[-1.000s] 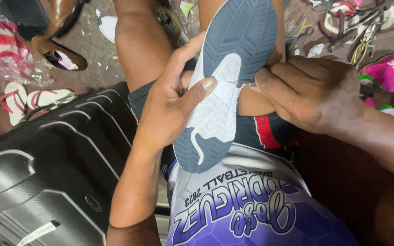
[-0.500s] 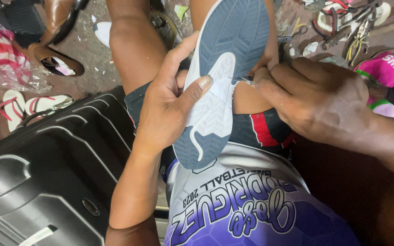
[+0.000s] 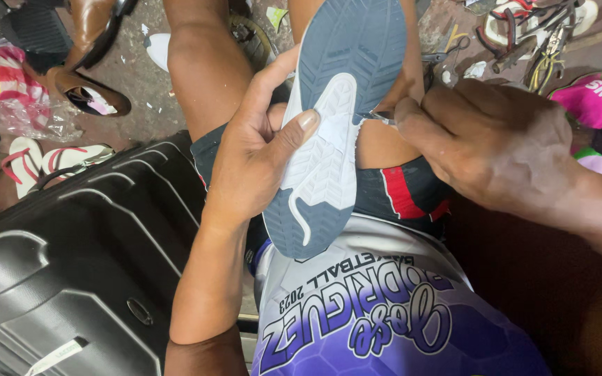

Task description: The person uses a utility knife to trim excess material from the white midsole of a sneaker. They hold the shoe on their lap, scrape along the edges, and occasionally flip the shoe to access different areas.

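Note:
A sports shoe [image 3: 336, 118] stands sole-up between my knees, its sole blue-grey with a white middle patch. My left hand [image 3: 259, 153] grips the shoe from the left, thumb pressed across the white part of the sole. My right hand [image 3: 489, 146] is closed around a thin metal tool [image 3: 376, 118] whose tip meets the sole's right edge, where the white rubber looks ragged. The tool's handle is hidden inside my fist.
A dark hard-shell suitcase [image 3: 71, 264] lies at the lower left against my thigh. Flip-flops [image 3: 43, 157] and a brown shoe [image 3: 92, 49] sit on the dirty floor at the upper left. Pliers and other hand tools [image 3: 538, 35] lie at the upper right beside a pink item [image 3: 597, 97].
The shoe stays clamped in my left hand. My right hand has shifted slightly at the sole's right edge, keeping the tool tip against it.

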